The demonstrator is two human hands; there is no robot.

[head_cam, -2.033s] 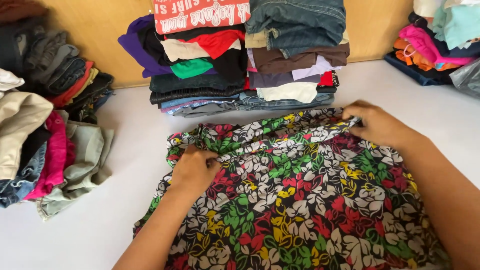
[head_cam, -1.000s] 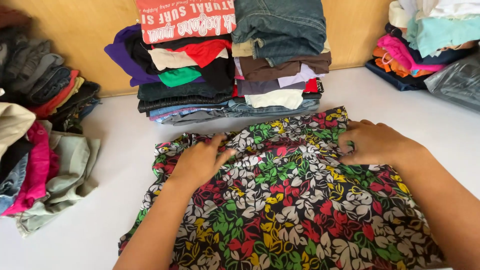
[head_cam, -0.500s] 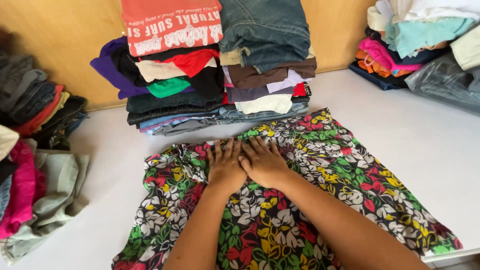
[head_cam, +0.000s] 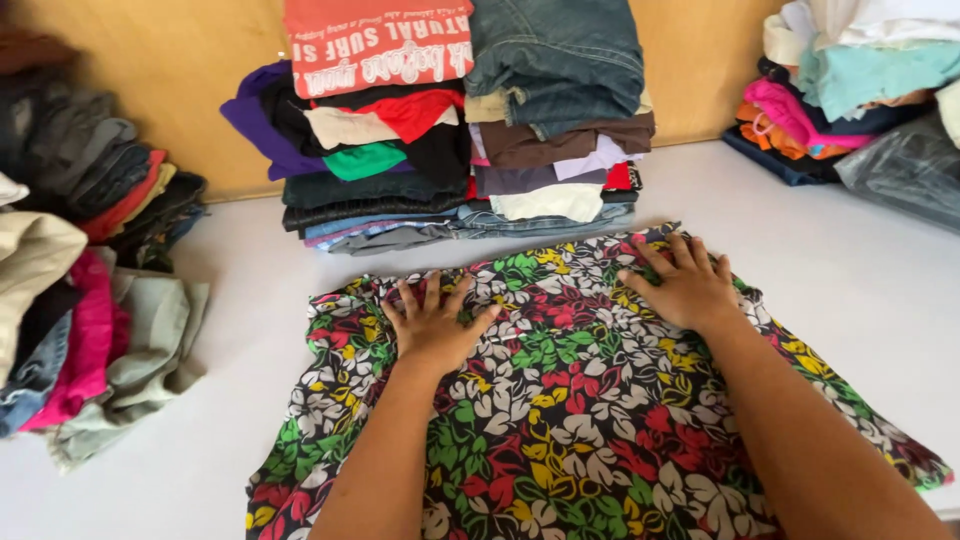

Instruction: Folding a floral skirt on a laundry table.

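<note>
A floral garment [head_cam: 560, 420] in black, red, green, yellow and white lies spread flat on the white table [head_cam: 850, 290]. My left hand [head_cam: 435, 322] rests palm down on its upper left part, fingers spread. My right hand [head_cam: 685, 283] presses flat on the upper right part near the top edge, fingers apart. Neither hand grips the cloth; both lie on top of it.
Two tall stacks of folded clothes [head_cam: 450, 130] stand at the back against a wooden wall. A heap of clothes [head_cam: 70, 290] fills the left side. More folded clothes [head_cam: 840, 90] and a grey plastic bag [head_cam: 900, 170] sit at the back right.
My hands came together at the garment's top middle, then slid apart to left and right across the cloth. The camera moved closer.
</note>
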